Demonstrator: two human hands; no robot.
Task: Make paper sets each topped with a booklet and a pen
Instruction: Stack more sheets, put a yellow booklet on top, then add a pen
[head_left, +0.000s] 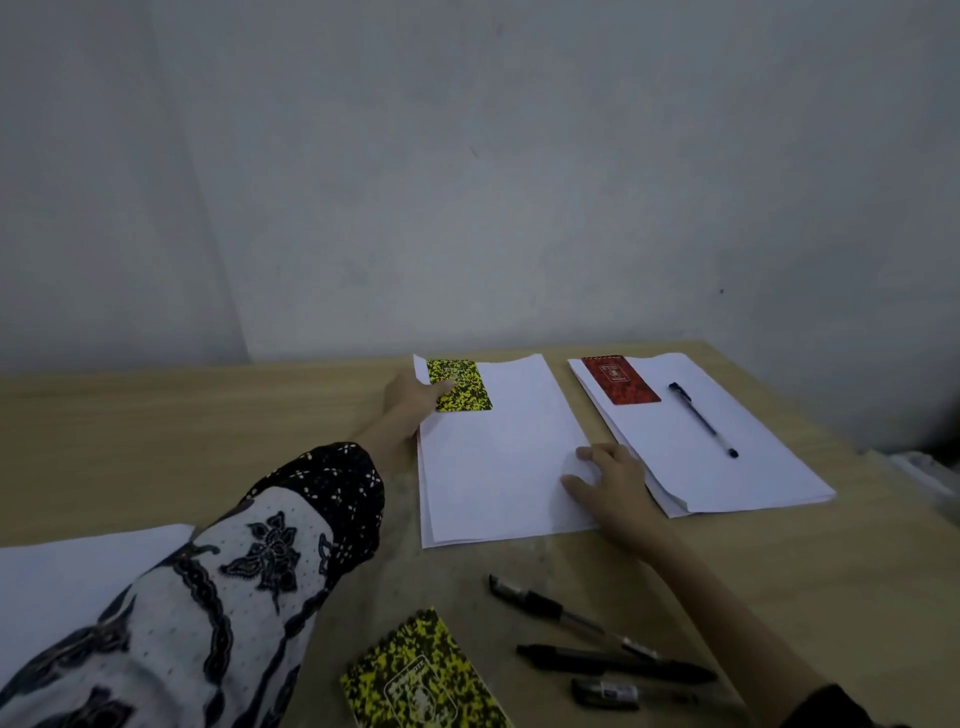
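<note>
Two white paper stacks lie side by side on the wooden table. The middle stack (498, 457) carries a yellow-and-black booklet (464, 391) at its far left corner. My left hand (415, 402) reaches to that corner, its fingers lying on the booklet's left edge. My right hand (610, 475) rests with spread fingers on the stack's right edge. The right stack (727, 467) bears a red booklet (619, 379) and a dark pen (702, 419). Near me lie a second yellow booklet (423, 675) and three loose dark pens (597, 647).
More white paper (78, 571) lies at the near left, partly under my patterned sleeve. The table (182, 441) meets a grey wall at the back. Its right edge runs diagonally past the right stack.
</note>
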